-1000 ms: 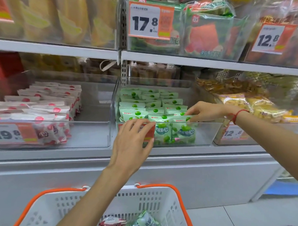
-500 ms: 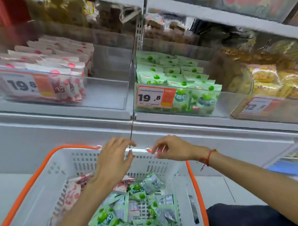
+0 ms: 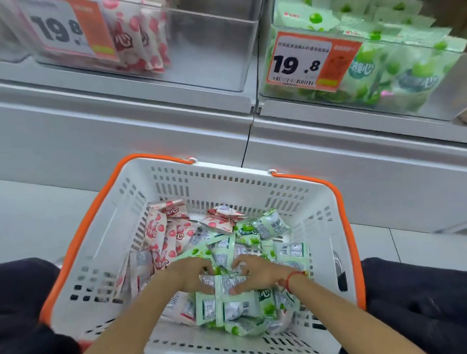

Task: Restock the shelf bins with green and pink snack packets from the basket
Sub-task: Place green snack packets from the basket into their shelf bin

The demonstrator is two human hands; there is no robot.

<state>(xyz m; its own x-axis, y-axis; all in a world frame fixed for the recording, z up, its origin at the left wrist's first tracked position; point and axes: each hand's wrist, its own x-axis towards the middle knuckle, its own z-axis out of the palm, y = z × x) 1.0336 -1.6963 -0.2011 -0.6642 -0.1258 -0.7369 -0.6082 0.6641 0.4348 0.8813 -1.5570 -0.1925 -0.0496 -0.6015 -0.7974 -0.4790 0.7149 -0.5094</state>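
A person's left hand (image 3: 190,275) and right hand (image 3: 260,270), fingers curled, gather green packets (image 3: 227,303) inside the white basket (image 3: 227,182). Next, probably lifting them into the green bin (image 3: 437,93) above.

You've got one view only: head cam, wide-angle, looking fwd and steeply down from above the white basket (image 3: 158,196), close in. Basket fills the lower centre, your forearms enter from the bottom edge. Shelf bins (image 3: 221,43) sit along the top, cropped, edges bowed by the lens. No 2nd view to overlap.
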